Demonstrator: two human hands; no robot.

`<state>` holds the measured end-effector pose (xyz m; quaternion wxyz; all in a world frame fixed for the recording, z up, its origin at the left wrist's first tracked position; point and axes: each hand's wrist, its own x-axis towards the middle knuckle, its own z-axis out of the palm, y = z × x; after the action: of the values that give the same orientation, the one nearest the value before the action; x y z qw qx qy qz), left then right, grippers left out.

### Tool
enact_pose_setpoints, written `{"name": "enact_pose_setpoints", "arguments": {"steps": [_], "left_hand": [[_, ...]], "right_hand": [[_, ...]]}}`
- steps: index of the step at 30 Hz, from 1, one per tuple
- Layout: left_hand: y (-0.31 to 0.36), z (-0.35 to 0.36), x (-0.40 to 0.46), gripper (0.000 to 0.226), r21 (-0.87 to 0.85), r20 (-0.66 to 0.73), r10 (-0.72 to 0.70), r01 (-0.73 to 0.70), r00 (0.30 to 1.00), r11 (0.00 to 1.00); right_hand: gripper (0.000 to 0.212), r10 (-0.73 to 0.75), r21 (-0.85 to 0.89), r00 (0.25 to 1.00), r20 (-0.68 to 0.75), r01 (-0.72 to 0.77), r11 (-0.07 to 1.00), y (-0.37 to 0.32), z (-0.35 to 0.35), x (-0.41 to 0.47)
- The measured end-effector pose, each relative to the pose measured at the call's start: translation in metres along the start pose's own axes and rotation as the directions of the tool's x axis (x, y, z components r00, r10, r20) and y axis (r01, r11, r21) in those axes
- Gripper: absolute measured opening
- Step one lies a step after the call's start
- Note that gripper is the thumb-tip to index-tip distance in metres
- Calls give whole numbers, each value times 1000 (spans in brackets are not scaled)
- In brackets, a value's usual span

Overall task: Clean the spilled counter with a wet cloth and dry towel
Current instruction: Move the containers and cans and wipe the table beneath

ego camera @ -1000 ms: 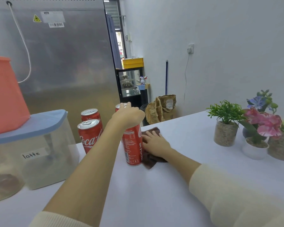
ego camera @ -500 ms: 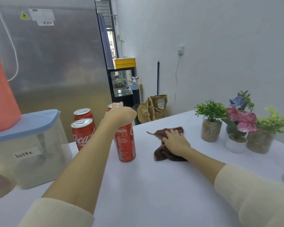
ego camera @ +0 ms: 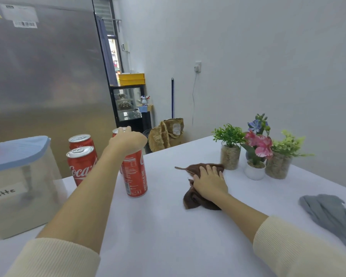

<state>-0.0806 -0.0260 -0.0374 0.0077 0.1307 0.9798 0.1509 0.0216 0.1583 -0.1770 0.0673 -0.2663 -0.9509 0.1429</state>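
Nearest the viewer, two cream ribbed sleeves enter from the lower corners above the white counter (ego camera: 168, 236). At the counter's right edge lies a crumpled grey towel (ego camera: 332, 214) — untouched, well apart from both hands. Toward the middle of the counter, the right hand (ego camera: 210, 182) rests palm-down on a bunched brown cloth (ego camera: 196, 198), fingers straight and spread, pressing the cloth flat against the surface; folds of it show in front of and beyond the hand. To the left, the left hand (ego camera: 128, 141) grips the top of an upright red cola can (ego camera: 135, 174), fingers curled over its rim; the can's base touches the counter. Just beyond and to the left stand two more red cans (ego camera: 81, 162), upright, close together near the counter's far left edge. At the left edge sits a translucent container (ego camera: 20, 196) with a blue lid, labelled "latte". Along the far right edge — a cluster of small potted plants (ego camera: 256, 148), green, pink and blue. Behind the counter rises a steel refrigerator door (ego camera: 44, 76).
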Motion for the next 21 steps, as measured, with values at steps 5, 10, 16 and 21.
{"name": "enact_pose_setpoints", "arguments": {"steps": [5,10,16,21], "left_hand": [[-2,1,2,47,90,28,90,-93,995,992],[-5,5,11,48,119,27,146,-148,989,982],[-5,7,15,52,127,24,157,-159,987,979],[-3,6,12,50,153,39,133,-137,990,979]], "right_hand": [[62,16,33,1000,5,-16,999,-36,11,26],[68,14,55,1000,-10,-14,998,-82,26,61],[62,-297,32,951,83,295,955,-125,42,94],[49,-484,28,860,160,486,873,-122,44,109]]}}
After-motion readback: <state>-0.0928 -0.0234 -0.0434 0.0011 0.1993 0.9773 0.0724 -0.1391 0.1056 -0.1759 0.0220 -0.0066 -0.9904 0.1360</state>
